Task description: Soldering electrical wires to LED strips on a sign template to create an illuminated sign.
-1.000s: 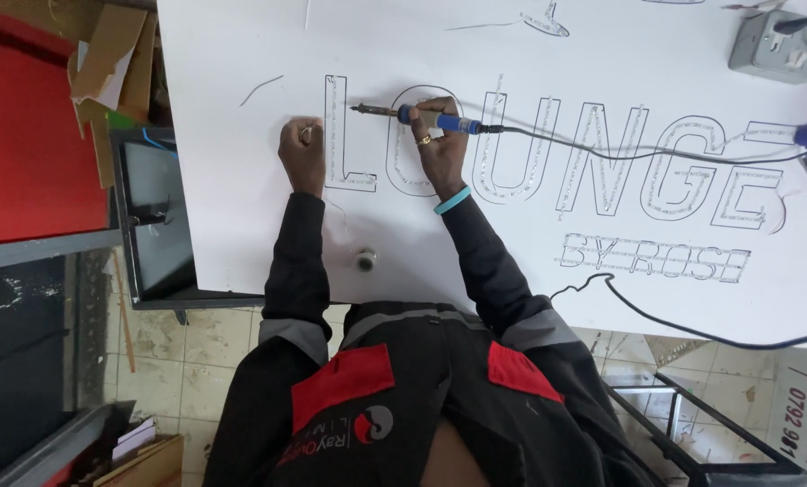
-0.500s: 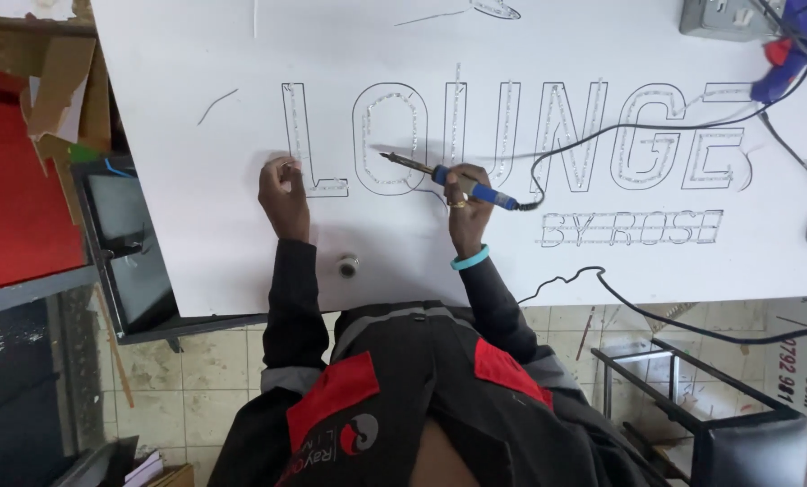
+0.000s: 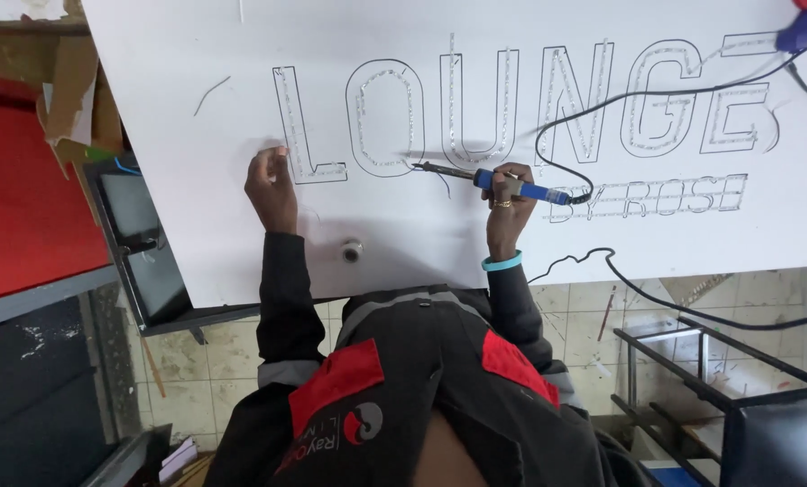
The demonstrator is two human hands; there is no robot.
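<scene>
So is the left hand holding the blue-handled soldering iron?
No, the right hand grips the soldering iron, while the left hand rests closed on the white board.

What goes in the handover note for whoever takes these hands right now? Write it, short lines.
Left hand: fist resting on the white sign board, beside the first outlined letter; whether it holds anything cannot be told.
Right hand: grips the blue-handled soldering iron, tip at the lower right of the second letter.
Black cord loops from the iron across the board.
Done: dotted rows show inside all the large letters.
Left: the smaller outlined lettering is too fine to judge.
A small round metal fitting lies near the board's front edge.
</scene>
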